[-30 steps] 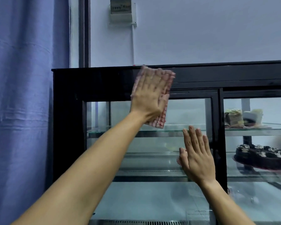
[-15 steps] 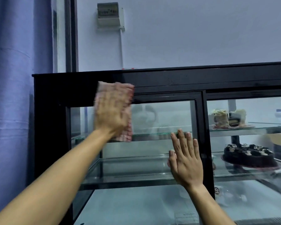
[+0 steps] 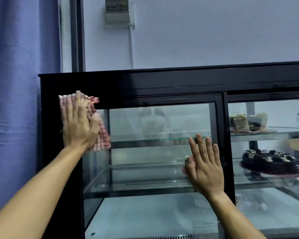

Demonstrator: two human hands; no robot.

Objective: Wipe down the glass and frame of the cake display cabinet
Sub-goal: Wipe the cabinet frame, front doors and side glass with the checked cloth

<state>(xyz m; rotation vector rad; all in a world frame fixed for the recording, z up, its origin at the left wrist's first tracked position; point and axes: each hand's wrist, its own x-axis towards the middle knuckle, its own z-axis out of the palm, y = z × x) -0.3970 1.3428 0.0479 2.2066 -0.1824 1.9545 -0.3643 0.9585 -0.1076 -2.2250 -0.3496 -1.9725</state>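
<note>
While left hand (image 3: 78,123) presses cloth (image 3: 102,135) to cabinet frame (image 3: 50,104), sticker (image 3: 204,225) unreadable.

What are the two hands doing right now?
Left hand: open, fingers straight, pressing the red-and-white checked cloth on the black cabinet frame.
Right hand: open, flat against the glass door, holding nothing.
</note>
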